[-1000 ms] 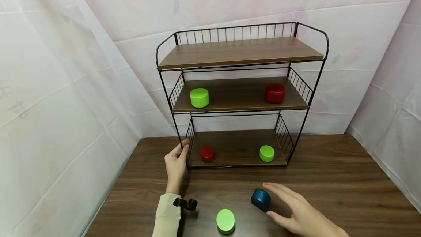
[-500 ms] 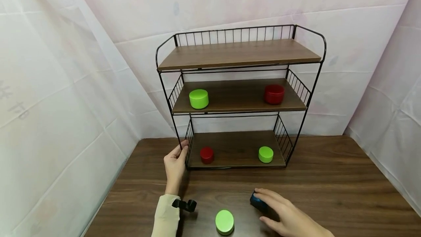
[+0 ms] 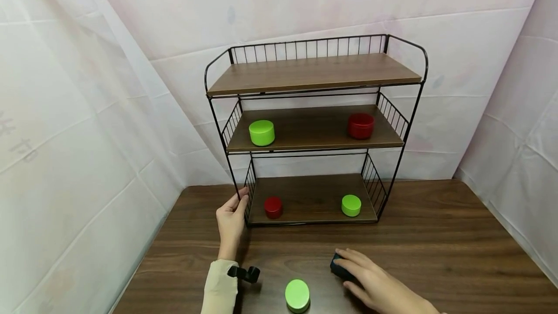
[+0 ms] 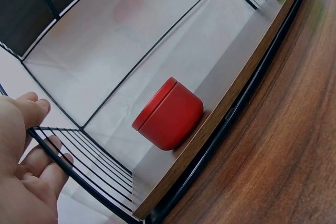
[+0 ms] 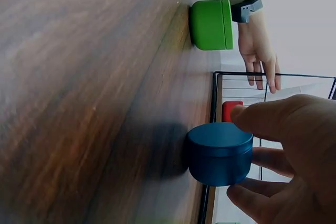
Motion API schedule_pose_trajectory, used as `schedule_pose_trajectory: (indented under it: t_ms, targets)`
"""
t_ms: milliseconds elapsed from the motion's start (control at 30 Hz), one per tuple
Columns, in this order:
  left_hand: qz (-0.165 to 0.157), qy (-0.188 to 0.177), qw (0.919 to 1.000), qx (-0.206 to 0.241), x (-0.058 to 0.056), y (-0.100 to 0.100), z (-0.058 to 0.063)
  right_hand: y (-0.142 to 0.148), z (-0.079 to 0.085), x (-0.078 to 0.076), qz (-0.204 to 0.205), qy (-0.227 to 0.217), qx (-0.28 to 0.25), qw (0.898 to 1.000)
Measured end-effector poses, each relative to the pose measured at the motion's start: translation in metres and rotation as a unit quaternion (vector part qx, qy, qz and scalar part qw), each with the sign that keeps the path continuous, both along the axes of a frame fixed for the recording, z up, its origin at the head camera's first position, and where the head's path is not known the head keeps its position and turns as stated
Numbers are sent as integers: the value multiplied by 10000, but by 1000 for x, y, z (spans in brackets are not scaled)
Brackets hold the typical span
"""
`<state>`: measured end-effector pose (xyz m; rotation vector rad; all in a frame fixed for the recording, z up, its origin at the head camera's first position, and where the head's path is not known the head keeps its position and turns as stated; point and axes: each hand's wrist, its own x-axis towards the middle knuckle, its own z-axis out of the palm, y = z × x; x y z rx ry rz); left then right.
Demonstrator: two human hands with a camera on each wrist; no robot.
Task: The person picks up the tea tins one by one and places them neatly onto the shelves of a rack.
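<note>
The left hand (image 3: 231, 217) pinches the wire side of the three-tier rack (image 3: 314, 72), low on its left, its fingers hooked about the frame. In front of the rack, toward its right end, the right hand (image 3: 377, 282) holds a blue tin (image 5: 220, 153) between thumb and fingers; the tin is tipped over, and I cannot tell whether it touches the table (image 3: 444, 241). A green tin (image 3: 298, 295) stands before the rack, left of its middle, while two red tins (image 3: 361, 126) sit on its lower shelves.

Blue tin (image 5: 220, 158), green tins (image 3: 298, 294), red tins (image 3: 273, 207), black frame (image 4: 212, 136), wood-grained brown table (image 3: 444, 241)
</note>
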<state>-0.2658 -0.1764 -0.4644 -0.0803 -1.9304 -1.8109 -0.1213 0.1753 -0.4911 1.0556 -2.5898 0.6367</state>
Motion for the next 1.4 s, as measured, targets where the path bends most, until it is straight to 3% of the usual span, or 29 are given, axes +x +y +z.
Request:
schedule_pose_trajectory:
  t_ms: [167,533,767,1033,1400]
  targets:
    - [0,1,10000,-16,1,0,1,-1,0,-5,-84,18,-93,9999]
    - [-6,0,10000,59,-1,0,-1,0,5,-13,-302,-923,-520,9939]
    - [22,55,10000,-72,-1,1,-1,1,1,-18,-404,-1227,-850,9880]
    - [89,106,9999,-9,-18,-6,-25,6,-3,-21,-870,-1978,-964,9716]
    - [31,320,9994,149,-20,-6,-27,2,-9,-24,-922,-2134,-954,9679]
